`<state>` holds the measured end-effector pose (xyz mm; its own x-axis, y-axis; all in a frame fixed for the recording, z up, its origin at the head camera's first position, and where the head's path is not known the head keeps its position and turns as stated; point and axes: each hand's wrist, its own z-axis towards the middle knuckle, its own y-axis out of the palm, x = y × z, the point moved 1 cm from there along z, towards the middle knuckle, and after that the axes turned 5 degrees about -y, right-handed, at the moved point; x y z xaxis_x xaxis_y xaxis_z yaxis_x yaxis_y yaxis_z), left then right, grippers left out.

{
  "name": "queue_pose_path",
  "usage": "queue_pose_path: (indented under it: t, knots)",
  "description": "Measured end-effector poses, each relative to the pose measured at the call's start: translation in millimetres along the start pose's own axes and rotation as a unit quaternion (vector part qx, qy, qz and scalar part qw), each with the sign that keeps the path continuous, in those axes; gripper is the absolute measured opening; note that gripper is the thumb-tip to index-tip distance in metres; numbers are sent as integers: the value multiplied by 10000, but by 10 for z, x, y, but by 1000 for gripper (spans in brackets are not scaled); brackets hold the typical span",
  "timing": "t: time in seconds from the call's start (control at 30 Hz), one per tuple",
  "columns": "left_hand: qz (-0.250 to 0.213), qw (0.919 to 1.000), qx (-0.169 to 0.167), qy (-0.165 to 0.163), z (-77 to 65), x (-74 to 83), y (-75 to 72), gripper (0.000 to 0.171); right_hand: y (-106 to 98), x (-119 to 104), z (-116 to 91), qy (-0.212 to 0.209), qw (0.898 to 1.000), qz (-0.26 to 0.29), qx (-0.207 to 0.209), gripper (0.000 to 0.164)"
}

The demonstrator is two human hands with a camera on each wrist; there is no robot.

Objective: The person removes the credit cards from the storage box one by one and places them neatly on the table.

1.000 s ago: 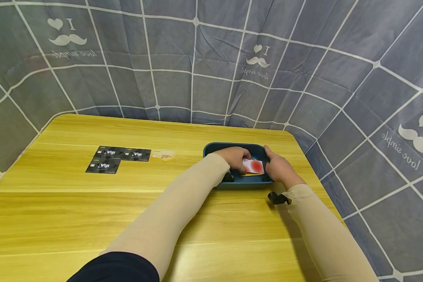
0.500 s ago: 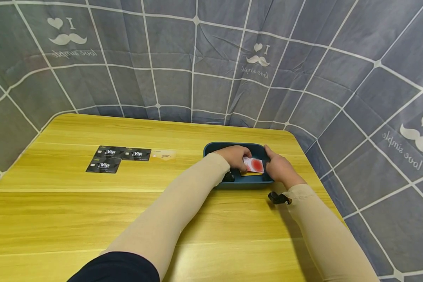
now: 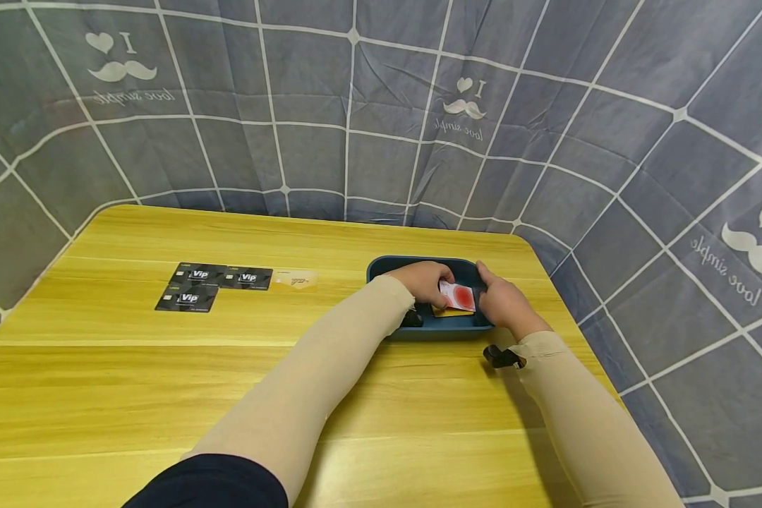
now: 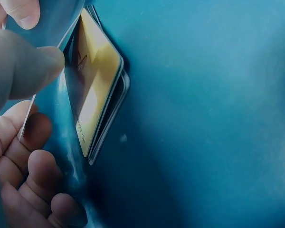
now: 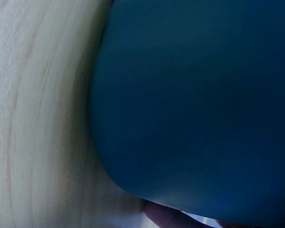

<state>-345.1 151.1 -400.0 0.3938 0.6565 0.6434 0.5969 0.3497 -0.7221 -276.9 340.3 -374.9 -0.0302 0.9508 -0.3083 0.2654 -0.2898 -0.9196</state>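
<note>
The left grip (image 3: 422, 283) pinches a red-and-white card (image 3: 460, 298), likely light, stiff and slippery, best held by opposite edges, while beside it the right grip (image 3: 508, 303) holds the blue bin (image 3: 444, 335).

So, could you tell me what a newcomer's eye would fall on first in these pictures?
Probably the red-and-white card the left hand pinches inside the blue tray, whose right end the right hand holds. Next might come three black Vip cards, grouped on the left of the yellow table with a gold card at their right.
</note>
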Motion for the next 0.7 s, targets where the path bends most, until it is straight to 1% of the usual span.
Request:
queue_pose_path:
  t: [0.13,0.43,0.7]
  knots:
    - [0,10000,17,23,-3,-1,-7,55,-6,1,2,-35,10000,-28,16,71]
    - [28,9999,79,106,42,-27,0,52,-3,3,8,-46,10000,-7,-5,72]
    - [48,9999,98,119,41,-34,1,53,2,15,19,-65,10000,-61,25,72]
